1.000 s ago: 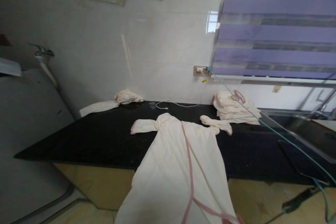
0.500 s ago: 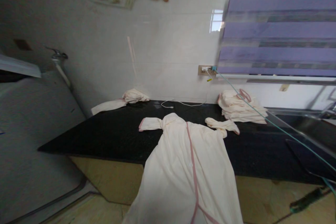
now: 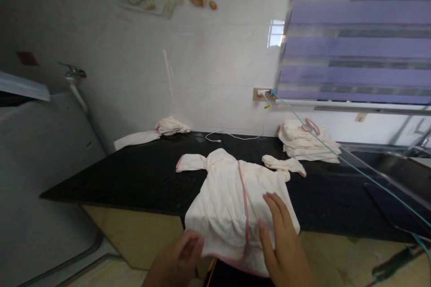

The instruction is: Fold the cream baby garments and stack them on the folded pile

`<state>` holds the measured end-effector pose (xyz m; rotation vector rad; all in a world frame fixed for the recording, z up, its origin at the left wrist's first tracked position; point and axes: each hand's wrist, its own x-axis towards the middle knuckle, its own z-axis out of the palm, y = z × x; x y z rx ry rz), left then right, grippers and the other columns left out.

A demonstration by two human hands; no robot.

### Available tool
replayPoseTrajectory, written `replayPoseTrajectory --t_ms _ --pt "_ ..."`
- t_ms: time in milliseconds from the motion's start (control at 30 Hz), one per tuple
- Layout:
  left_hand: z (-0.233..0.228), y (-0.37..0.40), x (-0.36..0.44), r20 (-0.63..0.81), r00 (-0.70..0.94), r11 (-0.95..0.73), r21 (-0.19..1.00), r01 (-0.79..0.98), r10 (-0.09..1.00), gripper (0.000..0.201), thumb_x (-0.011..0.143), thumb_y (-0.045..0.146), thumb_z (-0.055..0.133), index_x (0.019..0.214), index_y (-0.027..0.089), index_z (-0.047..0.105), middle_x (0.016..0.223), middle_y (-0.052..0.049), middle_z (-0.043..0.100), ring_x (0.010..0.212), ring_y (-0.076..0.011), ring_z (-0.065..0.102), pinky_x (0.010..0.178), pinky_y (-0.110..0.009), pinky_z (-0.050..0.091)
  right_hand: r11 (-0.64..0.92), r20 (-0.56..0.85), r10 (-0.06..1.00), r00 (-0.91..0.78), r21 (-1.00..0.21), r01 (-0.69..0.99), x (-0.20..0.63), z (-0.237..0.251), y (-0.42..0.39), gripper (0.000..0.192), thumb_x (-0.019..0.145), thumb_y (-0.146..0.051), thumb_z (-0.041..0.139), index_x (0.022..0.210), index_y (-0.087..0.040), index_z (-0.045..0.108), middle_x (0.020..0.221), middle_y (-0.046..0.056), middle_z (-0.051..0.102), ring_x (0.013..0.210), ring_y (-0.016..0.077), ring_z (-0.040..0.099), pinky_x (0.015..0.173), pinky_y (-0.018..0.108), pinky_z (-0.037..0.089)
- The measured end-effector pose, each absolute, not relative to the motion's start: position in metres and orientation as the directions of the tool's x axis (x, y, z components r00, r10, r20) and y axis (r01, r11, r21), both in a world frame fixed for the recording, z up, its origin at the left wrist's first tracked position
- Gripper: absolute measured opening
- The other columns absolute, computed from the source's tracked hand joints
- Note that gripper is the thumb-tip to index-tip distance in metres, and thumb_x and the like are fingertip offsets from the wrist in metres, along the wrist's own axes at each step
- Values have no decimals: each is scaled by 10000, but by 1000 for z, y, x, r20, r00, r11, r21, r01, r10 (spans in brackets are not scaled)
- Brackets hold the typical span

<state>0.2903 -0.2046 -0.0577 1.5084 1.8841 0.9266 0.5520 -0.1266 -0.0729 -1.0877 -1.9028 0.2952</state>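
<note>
A cream garment (image 3: 222,197) with pink trim lies front up on the dark counter, its lower part over the front edge. Its left sleeve lies fairly straight, while the right sleeve (image 3: 286,164) is twisted. Over the garment's lower right side is my right hand (image 3: 283,242), fingers apart and nothing gripped. My left hand (image 3: 183,255) is by the lower left hem, somewhat blurred, with bent fingers and a gap inside; I see no cloth held in it.
On the black counter (image 3: 141,179), a stack of folded cream garments (image 3: 306,143) stands at the back right. A bunched cream cloth (image 3: 171,125) lies at the back left. A white cable (image 3: 235,135) runs along the wall, and a teal cord (image 3: 357,166) stretches from the socket (image 3: 262,94) across the right side.
Both my hands have come into view at the bottom. The garment's lower part, which hung long toward me, is now shorter, its hem showing near the counter's edge.
</note>
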Motion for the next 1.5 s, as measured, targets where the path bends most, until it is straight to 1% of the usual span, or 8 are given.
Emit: replayPoseTrajectory --t_ms 167,300,567,733,833,1000,1233,1500 --pt "15 -87 322 422 -33 -288 671 683 906 339 997 406 436 871 203 676 942 -73 744 904 -213 697 829 -293 544 731 609 677 -414 -484 481 526 -33 -47 423 977 -132 367 1351 -213 549 1398 137 562 1369 247 483 1176 478 398" --pt "13 4 328 486 259 -500 473 725 835 262 921 204 486 1080 172 692 1147 -113 724 1112 -233 664 1027 -369 503 725 435 688 -580 -403 558 534 -31 32 447 823 29 373 1122 -144 657 1120 122 679 1112 216 617 1028 390 485" --pt "-19 100 316 -15 317 -313 133 940 948 764 876 276 563 1572 26 370 1670 -244 263 1559 -327 262 1224 -401 317 728 174 686 -707 -165 666 529 -47 101 606 863 12 424 1440 -121 552 1521 201 499 1367 268 511 1117 410 409" --pt "-9 125 302 -262 309 -297 87 951 914 735 669 334 752 1359 98 657 1358 -208 669 1200 -349 665 964 -351 523 670 30 739 -674 -140 729 528 -53 117 715 934 -150 478 1617 -57 291 1490 271 519 1329 319 564 1078 433 447" --pt "4 126 299 -367 317 -318 61 946 875 467 532 244 804 978 106 799 965 -143 792 877 -331 729 767 -350 549 643 -50 752 -657 -158 749 528 -46 127 664 831 -199 624 1474 -59 538 1361 242 640 1202 316 652 971 355 504" --pt "21 105 298 -246 406 -400 74 913 880 463 562 277 791 994 114 765 1054 -149 754 945 -309 683 745 -319 518 639 -103 737 -668 -217 738 531 -33 126 292 660 -221 737 926 -105 771 965 173 770 848 288 719 720 299 509" --pt "32 84 294 -20 601 -490 558 670 799 127 684 263 621 696 145 669 682 8 627 655 -157 545 583 -235 375 700 179 687 -704 -425 574 551 -20 114 250 763 -179 541 924 -117 721 947 73 745 851 202 651 770 268 477" --pt "56 76 283 -230 509 -280 617 735 830 306 598 445 780 683 171 671 659 19 582 650 -155 491 592 -256 334 557 189 705 -683 -744 368 579 5 102 299 739 -279 641 974 -126 743 925 32 724 800 165 604 731 257 465"
